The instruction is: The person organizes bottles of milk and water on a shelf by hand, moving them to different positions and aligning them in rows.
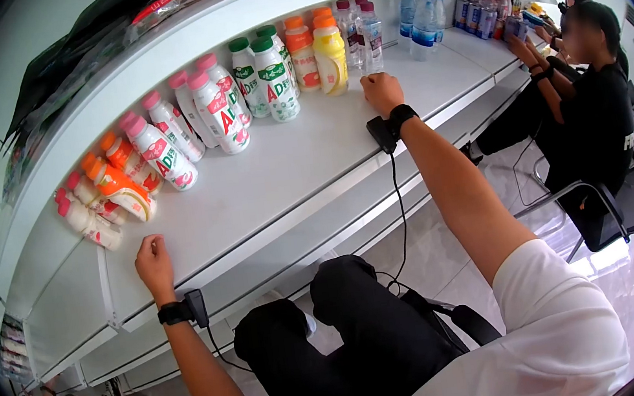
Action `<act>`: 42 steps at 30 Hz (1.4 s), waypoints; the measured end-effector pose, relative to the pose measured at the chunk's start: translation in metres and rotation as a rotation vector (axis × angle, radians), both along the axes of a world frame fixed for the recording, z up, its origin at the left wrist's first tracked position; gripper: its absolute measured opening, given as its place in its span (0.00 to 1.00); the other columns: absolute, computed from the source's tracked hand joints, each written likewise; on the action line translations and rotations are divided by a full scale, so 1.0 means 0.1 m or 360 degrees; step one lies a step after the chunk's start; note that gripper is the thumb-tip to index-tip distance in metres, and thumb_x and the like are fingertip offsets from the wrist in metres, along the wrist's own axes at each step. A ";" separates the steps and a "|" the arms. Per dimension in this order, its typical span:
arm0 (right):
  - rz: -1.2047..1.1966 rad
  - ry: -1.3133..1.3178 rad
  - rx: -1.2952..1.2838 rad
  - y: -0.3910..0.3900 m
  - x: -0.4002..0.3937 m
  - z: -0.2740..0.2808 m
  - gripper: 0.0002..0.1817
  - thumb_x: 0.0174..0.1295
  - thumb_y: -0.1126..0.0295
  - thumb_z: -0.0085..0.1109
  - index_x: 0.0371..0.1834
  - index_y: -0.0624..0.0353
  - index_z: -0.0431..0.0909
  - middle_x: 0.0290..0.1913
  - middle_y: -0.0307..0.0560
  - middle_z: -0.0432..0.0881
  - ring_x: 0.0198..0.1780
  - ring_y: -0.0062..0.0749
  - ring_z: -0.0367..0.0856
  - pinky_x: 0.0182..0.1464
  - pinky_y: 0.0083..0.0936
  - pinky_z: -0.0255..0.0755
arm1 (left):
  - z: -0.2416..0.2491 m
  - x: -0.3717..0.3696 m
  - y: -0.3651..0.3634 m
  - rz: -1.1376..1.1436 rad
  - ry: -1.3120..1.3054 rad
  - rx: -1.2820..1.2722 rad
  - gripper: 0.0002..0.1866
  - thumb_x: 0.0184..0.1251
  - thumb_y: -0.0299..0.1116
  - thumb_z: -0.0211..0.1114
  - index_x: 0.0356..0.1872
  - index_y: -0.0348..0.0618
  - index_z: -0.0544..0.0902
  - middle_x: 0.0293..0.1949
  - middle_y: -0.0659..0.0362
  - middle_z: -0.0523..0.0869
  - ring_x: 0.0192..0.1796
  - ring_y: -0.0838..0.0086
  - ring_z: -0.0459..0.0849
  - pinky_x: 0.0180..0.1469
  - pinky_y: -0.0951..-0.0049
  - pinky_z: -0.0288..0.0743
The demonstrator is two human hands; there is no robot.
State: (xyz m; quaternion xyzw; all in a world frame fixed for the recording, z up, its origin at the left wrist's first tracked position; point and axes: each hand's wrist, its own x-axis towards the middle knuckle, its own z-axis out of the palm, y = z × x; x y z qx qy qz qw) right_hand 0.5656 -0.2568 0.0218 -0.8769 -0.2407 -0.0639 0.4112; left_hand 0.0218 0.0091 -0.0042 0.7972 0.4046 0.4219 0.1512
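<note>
The fingers of the left hand point(153, 259) are curled loosely inward, knuckles resting on the smooth white shelf board point(268, 184), holding nothing. The fingers of the right hand point(382, 93) are bunched together and bent down onto the same board, also empty. Each wrist wears a black strap with a small black box and a thin black cable trailing down.

Just beyond the right hand stands the yellow plastic bottle with an orange cap point(329, 54), upright, close to the knuckles but not touching. Beside it runs a row of small glossy round-shouldered bottles along the back of the shelf: the green-capped white bottles point(270, 77), then the pink-capped white bottles with red lettering point(218, 111). Further left, nearer the left hand yet apart from it, the orange-capped bottles point(122, 189) and small pink ones lie tilted or on their sides. Clear water bottles with blue caps point(422, 19) stand further along.

To the right, a person in black clothing point(591, 109) sits on a metal-framed chair, hands on the next shelf section.
</note>
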 end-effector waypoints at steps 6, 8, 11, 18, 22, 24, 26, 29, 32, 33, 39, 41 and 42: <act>-0.0046 -0.0005 0.0002 0.01 0.00 -0.01 0.20 0.63 0.53 0.51 0.35 0.56 0.87 0.37 0.59 0.87 0.43 0.59 0.84 0.51 0.46 0.77 | 0.03 0.00 -0.02 0.0023 0.0047 -0.0044 0.09 0.70 0.34 0.63 0.38 0.40 0.86 0.23 0.53 0.83 0.26 0.68 0.81 0.34 0.69 0.74; -0.0043 0.0023 0.0001 -0.01 -0.02 0.00 0.20 0.63 0.53 0.51 0.34 0.57 0.87 0.37 0.59 0.87 0.44 0.59 0.84 0.51 0.47 0.77 | 0.02 0.00 -0.01 0.0035 0.0059 -0.0035 0.09 0.70 0.34 0.63 0.38 0.40 0.86 0.23 0.53 0.83 0.26 0.68 0.81 0.34 0.69 0.74; -0.0008 -0.0025 0.0019 -0.01 0.00 -0.02 0.20 0.62 0.53 0.51 0.34 0.56 0.87 0.37 0.59 0.87 0.43 0.59 0.84 0.51 0.46 0.77 | 0.01 0.00 0.00 0.0011 0.0024 -0.0041 0.09 0.69 0.34 0.63 0.38 0.39 0.86 0.23 0.54 0.83 0.26 0.69 0.81 0.34 0.69 0.74; -0.0021 -0.0171 0.0022 -0.01 -0.07 0.03 0.17 0.63 0.54 0.53 0.43 0.52 0.86 0.44 0.53 0.87 0.47 0.53 0.84 0.53 0.43 0.77 | 0.02 0.00 -0.01 -0.0001 0.0006 -0.0058 0.09 0.70 0.34 0.62 0.37 0.39 0.86 0.23 0.54 0.83 0.26 0.69 0.81 0.34 0.70 0.74; 0.0165 -0.0472 0.0032 -0.02 -0.27 0.05 0.19 0.65 0.55 0.55 0.57 0.45 0.79 0.60 0.47 0.80 0.55 0.47 0.82 0.57 0.41 0.76 | 0.04 0.00 -0.04 0.0013 0.0035 -0.0033 0.10 0.70 0.35 0.62 0.37 0.40 0.86 0.23 0.54 0.83 0.26 0.69 0.81 0.34 0.70 0.74; 0.0265 -0.0544 -0.0023 0.00 -0.32 0.08 0.19 0.66 0.57 0.55 0.60 0.43 0.76 0.64 0.46 0.76 0.56 0.47 0.81 0.58 0.40 0.76 | 0.01 0.01 -0.01 0.0024 -0.0005 -0.0029 0.09 0.70 0.35 0.62 0.38 0.40 0.86 0.23 0.54 0.83 0.26 0.70 0.82 0.34 0.69 0.74; 0.0383 -0.0539 -0.0042 0.00 -0.29 0.06 0.18 0.66 0.60 0.54 0.60 0.41 0.75 0.64 0.46 0.74 0.56 0.48 0.81 0.58 0.41 0.76 | 0.01 0.00 0.01 0.0009 0.0003 -0.0056 0.09 0.70 0.34 0.61 0.38 0.40 0.86 0.23 0.54 0.84 0.26 0.70 0.82 0.34 0.69 0.74; 0.0460 -0.0580 -0.0066 -0.01 -0.33 0.08 0.17 0.66 0.63 0.53 0.58 0.40 0.76 0.61 0.46 0.76 0.56 0.48 0.81 0.59 0.40 0.75 | 0.05 0.02 -0.06 0.0007 0.0027 -0.0060 0.09 0.70 0.34 0.61 0.38 0.40 0.86 0.23 0.54 0.83 0.26 0.70 0.82 0.34 0.69 0.74; 0.0470 -0.0635 -0.0002 0.01 -0.26 0.03 0.17 0.65 0.65 0.52 0.57 0.42 0.77 0.60 0.47 0.77 0.56 0.48 0.81 0.59 0.39 0.75 | 0.11 0.02 -0.10 0.0026 0.0087 -0.0082 0.10 0.71 0.33 0.61 0.38 0.38 0.85 0.25 0.55 0.83 0.28 0.73 0.80 0.35 0.72 0.74; 0.0459 -0.0621 0.0001 0.01 -0.26 0.03 0.17 0.66 0.65 0.52 0.57 0.42 0.78 0.60 0.47 0.78 0.56 0.48 0.81 0.58 0.39 0.75 | 0.12 0.02 -0.11 0.0036 0.0114 -0.0098 0.10 0.71 0.33 0.60 0.39 0.37 0.85 0.26 0.56 0.84 0.28 0.75 0.79 0.36 0.73 0.73; 0.0401 -0.0472 0.0002 0.02 -0.25 0.05 0.17 0.66 0.66 0.51 0.58 0.45 0.78 0.53 0.50 0.83 0.54 0.48 0.82 0.56 0.39 0.76 | 0.13 0.02 -0.12 0.0023 0.0106 -0.0064 0.10 0.71 0.33 0.60 0.39 0.37 0.85 0.26 0.56 0.84 0.28 0.74 0.80 0.35 0.72 0.74; 0.0378 -0.0415 -0.0024 0.02 -0.26 0.07 0.17 0.67 0.67 0.50 0.58 0.47 0.77 0.50 0.50 0.85 0.53 0.49 0.83 0.55 0.40 0.76 | 0.15 0.02 -0.13 0.0038 0.0129 -0.0095 0.10 0.71 0.33 0.60 0.39 0.37 0.85 0.26 0.56 0.84 0.28 0.75 0.79 0.35 0.72 0.74; 0.0372 -0.0410 -0.0022 0.02 -0.25 0.06 0.18 0.67 0.67 0.50 0.58 0.48 0.77 0.49 0.51 0.86 0.52 0.49 0.83 0.54 0.41 0.76 | 0.16 0.02 -0.13 0.0045 0.0143 -0.0108 0.10 0.71 0.33 0.60 0.39 0.37 0.85 0.26 0.56 0.84 0.28 0.75 0.79 0.35 0.72 0.73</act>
